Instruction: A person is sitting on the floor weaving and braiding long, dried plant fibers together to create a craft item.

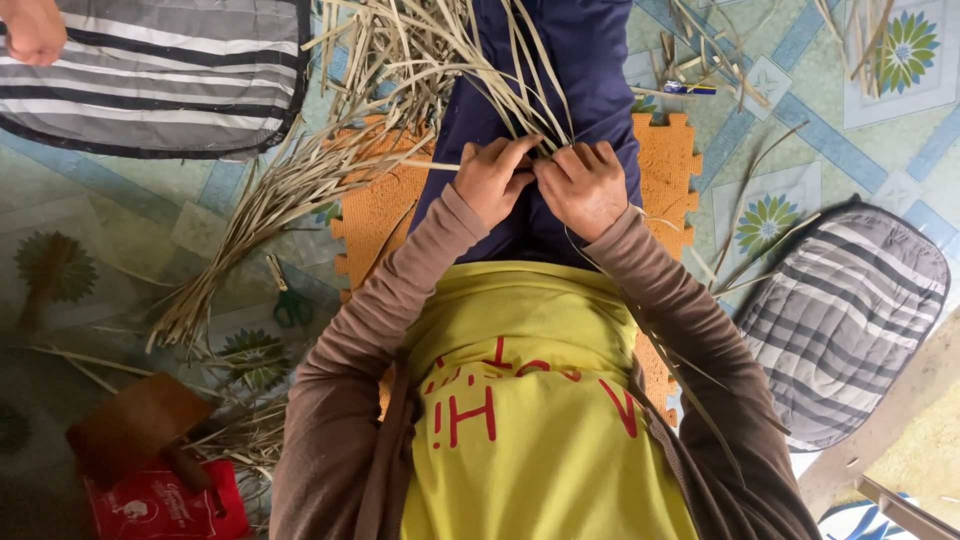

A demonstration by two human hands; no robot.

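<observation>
Over our lap, on the dark blue cloth, we held a cluster of dried reed strips (470,60), pale straw-green, flat and narrow. Their near ends met between our hands, and from there they fanned away from us toward the top of the view, long axes running roughly straight away from our body, some bending left. Our left hand (492,180) was curled closed, pinching the strips between thumb and fingers; our right hand (585,185) was likewise closed on them, knuckles up, touching the left. Under our legs lay an orange foam mat (665,160). Left of it a loose bundle of reeds (260,225) slanted across the tiled floor, with green-handled scissors (288,298) just beside it. Striped grey cushions (845,310) lay at either side.
</observation>
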